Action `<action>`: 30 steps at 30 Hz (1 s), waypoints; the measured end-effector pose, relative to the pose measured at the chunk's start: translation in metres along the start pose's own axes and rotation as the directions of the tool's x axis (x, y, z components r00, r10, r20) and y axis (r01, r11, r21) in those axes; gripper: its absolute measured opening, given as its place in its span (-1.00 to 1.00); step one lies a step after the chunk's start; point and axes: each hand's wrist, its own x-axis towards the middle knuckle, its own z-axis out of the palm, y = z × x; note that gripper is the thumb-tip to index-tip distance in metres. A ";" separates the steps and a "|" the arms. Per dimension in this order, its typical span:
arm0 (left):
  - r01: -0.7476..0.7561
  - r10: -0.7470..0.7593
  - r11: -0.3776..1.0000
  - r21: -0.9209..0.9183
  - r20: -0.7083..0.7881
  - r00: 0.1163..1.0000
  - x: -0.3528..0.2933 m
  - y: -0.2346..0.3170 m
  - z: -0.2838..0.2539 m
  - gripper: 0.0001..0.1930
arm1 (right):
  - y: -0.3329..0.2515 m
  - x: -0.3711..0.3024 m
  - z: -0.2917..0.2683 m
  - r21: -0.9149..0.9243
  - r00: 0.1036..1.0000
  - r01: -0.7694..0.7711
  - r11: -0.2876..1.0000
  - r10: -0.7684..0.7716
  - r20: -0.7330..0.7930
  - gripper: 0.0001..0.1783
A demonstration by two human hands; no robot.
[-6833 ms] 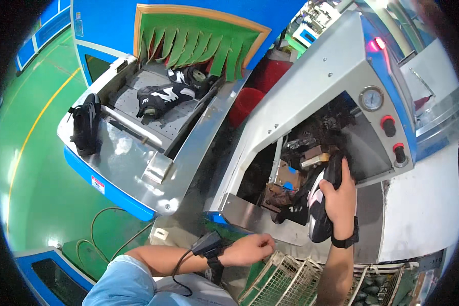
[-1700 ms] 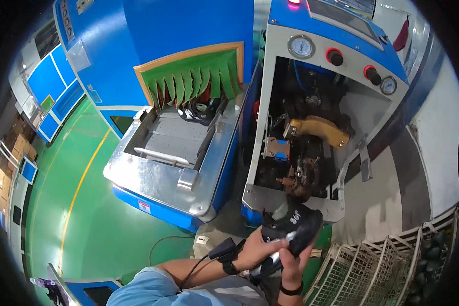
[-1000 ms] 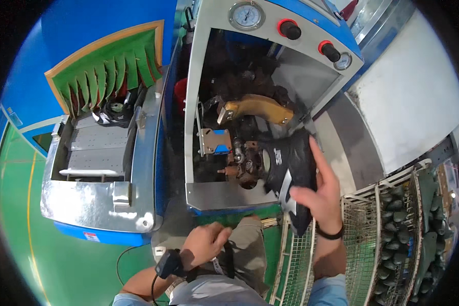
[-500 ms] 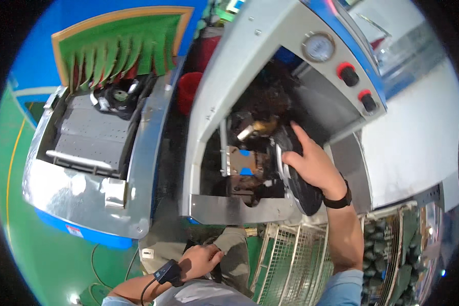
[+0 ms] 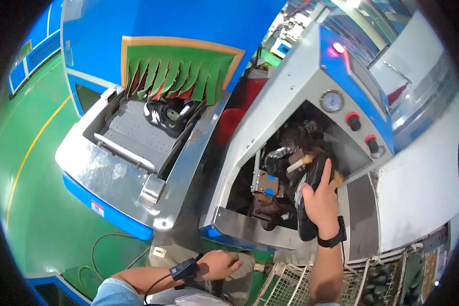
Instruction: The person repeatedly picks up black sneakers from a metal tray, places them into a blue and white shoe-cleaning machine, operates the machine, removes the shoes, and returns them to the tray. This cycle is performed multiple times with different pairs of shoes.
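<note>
In my right hand [image 5: 322, 204] is a black shoe [image 5: 305, 224] with a white sole edge, held along its side with the index finger stretched out over it. The shoe stands on end at the right of the grey machine's opening [image 5: 239, 220], beside a brown metal fixture [image 5: 268, 201] with blue patches. My left hand [image 5: 220, 265] hangs over my lap, holding nothing, its fingers loosely bent and apart. A small black device is strapped to that wrist.
Left of the machine, a conveyor [image 5: 130, 137] carries another black and white shoe [image 5: 166, 117] by a green strip curtain [image 5: 176, 66]. A gauge [image 5: 332, 101] and red-collared knobs [image 5: 353, 121] sit on the panel. Below right stands a wire rack [image 5: 290, 285] near dark pieces.
The view has swung, so the conveyor and machine appear further right. My right hand keeps its hold on the shoe at the opening. My left hand's fingers have loosened.
</note>
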 end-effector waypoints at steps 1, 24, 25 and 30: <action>-0.042 0.042 0.999 0.003 -0.016 0.999 0.001 0.013 -0.003 -0.55 | -0.001 -0.014 -0.011 -0.012 0.998 0.044 0.999 -0.045 -0.041 0.10; 0.102 -0.123 0.917 -0.386 -0.030 0.992 -0.042 0.062 -0.040 -0.55 | 0.007 -0.109 0.006 0.742 0.837 -0.494 -0.453 -0.016 0.547 -0.44; 0.103 -0.116 0.929 -0.356 -0.014 0.993 -0.045 0.065 -0.048 -0.56 | -0.001 -0.097 0.009 0.761 0.845 -0.443 -0.475 0.062 0.531 -0.48; 0.111 -0.127 0.906 -0.409 -0.013 0.992 -0.065 0.041 -0.066 -0.60 | -0.009 -0.112 0.022 0.888 0.932 -0.305 -0.344 0.085 0.353 -0.43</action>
